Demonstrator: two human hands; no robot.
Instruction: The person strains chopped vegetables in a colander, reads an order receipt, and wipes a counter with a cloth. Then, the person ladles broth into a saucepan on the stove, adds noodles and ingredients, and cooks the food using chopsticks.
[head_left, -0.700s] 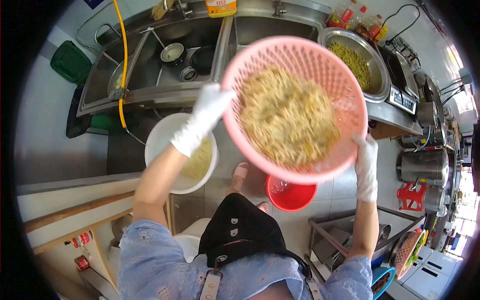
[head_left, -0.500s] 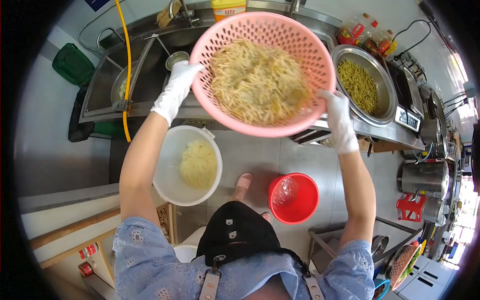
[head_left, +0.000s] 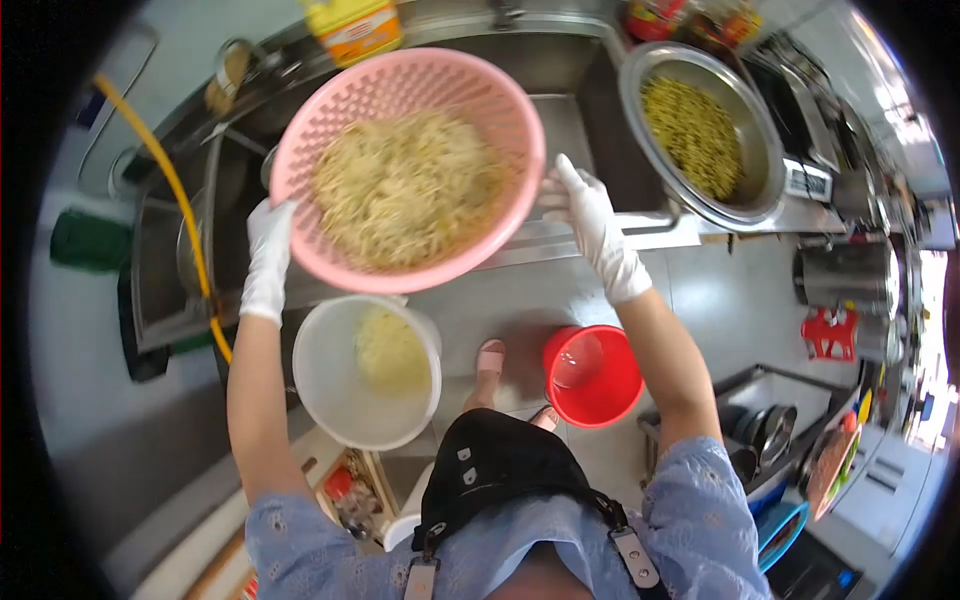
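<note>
A pink plastic colander (head_left: 505, 95), tilted toward me, holds a heap of pale, thin shreds or sprouts (head_left: 410, 185). My left hand (head_left: 268, 255), in a white glove, grips the colander's left rim. My right hand (head_left: 592, 225), gloved too, is beside the right rim with its thumb and fingers apart; whether a fingertip still touches the rim is unclear. Under the colander lies the front edge of the steel sink (head_left: 560, 240). Below, on the floor, stands a white bucket (head_left: 320, 380) with pale yellowish shreds (head_left: 390, 350) inside.
A steel bowl (head_left: 640, 130) of green-yellow chopped food stands right of the sink. A red bucket (head_left: 620, 395) is on the floor by my feet. A yellow hose (head_left: 165, 170) hangs at left, and a yellow jug (head_left: 355, 30) stands behind the sink.
The colander has moved left over the sink with my left hand on it. My right hand has come off its right rim and opened. The view has shifted too.
</note>
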